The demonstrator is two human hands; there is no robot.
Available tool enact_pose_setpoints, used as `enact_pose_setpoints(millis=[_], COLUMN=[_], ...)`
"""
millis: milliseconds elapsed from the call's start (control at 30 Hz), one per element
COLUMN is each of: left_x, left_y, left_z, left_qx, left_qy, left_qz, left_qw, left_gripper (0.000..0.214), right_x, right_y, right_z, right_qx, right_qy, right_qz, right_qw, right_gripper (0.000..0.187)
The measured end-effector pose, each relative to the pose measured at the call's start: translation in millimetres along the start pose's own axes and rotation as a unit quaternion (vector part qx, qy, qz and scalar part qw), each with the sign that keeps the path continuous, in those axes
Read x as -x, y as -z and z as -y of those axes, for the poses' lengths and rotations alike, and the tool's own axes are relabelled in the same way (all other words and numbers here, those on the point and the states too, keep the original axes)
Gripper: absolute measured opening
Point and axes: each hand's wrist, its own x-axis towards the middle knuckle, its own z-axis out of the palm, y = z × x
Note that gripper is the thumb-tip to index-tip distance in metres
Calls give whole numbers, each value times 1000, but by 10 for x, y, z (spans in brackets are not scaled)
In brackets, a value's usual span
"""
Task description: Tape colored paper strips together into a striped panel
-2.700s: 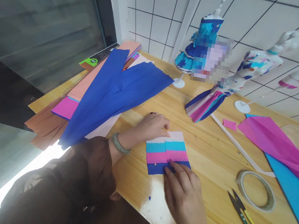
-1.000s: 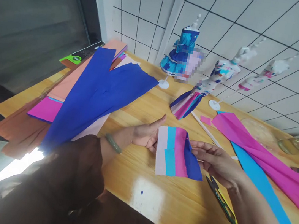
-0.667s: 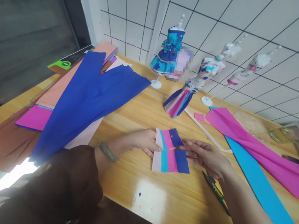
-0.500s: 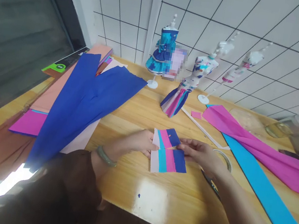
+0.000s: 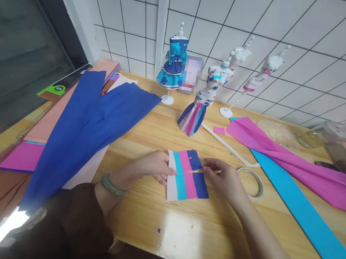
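A small striped paper piece (image 5: 186,176), white, cyan, pink and dark blue, lies on the wooden table (image 5: 214,235) in front of me. My left hand (image 5: 153,167) presses its left edge with curled fingers. My right hand (image 5: 222,177) pinches at its right side, where a thin pale strip runs across the middle of the piece between the fingertips. A green bangle sits on my left wrist.
Large dark blue paper sheets (image 5: 94,120) lie at left over pink and brown sheets. Three small dress mannequins (image 5: 198,102) stand by the tiled wall. A tape ring (image 5: 251,181), a magenta sheet (image 5: 300,167), a cyan strip (image 5: 306,224) and a glass jar (image 5: 329,134) are at right.
The striped piece was lifted, turned and laid down again with its stripes running away from me. My right hand moved from its lower edge to its right side.
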Motion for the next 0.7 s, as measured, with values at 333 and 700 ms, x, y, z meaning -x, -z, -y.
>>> enact_pose_setpoints(millis=[333,700], left_x=[142,-28], left_y=[130,-95], left_z=[-74,134], left_qx=[-440,-557], left_qy=[-198,-287], left_qz=[-282,-168], left_qw=[829,761], left_gripper=[25,23], right_x=[-232,-258], right_y=[-136,-213], right_z=[243,184], right_qx=[243,327], right_qy=[197,233], right_qz=[0,-13], right_qw=[950,916], right_gripper=[26,23])
